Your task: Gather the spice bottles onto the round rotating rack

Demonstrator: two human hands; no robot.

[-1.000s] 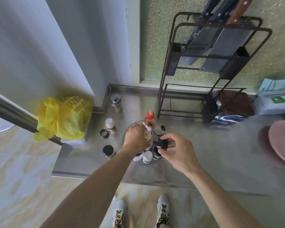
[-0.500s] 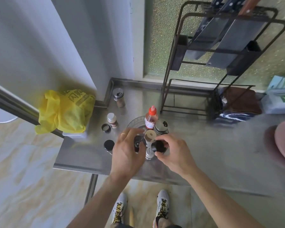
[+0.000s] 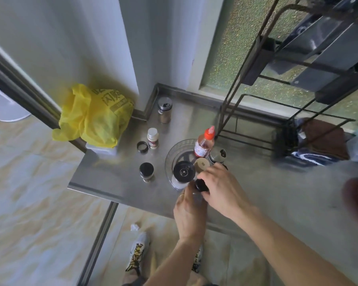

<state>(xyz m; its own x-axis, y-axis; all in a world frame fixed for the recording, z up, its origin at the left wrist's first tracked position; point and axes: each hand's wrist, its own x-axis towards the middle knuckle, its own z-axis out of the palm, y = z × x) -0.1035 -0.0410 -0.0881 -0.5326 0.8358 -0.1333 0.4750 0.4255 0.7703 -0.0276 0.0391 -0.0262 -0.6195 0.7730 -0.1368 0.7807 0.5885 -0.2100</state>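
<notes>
The clear round rack [image 3: 172, 154] sits on the steel counter. On it stand a red-capped bottle [image 3: 204, 144], a black-lidded jar [image 3: 184, 172], a beige-lidded jar [image 3: 202, 164] and a metal-lidded jar [image 3: 217, 156]. At the rack's near edge my left hand [image 3: 189, 211] wraps the mostly hidden body of a black-capped bottle [image 3: 201, 185]. My right hand [image 3: 221, 188] grips its cap from the right. Left of the rack stand a black-lidded jar [image 3: 146, 171], a white-capped bottle [image 3: 152, 138] and a steel-capped shaker [image 3: 164, 109].
A loose black ring [image 3: 142, 146] lies by the white-capped bottle. A yellow plastic bag [image 3: 95, 116] sits at the counter's left end. A black wire knife rack [image 3: 287, 83] stands behind, with a brown cloth [image 3: 322, 137] under it. The counter's front edge [image 3: 112, 195] is close.
My left hand drew back from over the rack toward the counter's front edge. Both hands now hold the black-capped bottle there. The view has shifted closer and to the left.
</notes>
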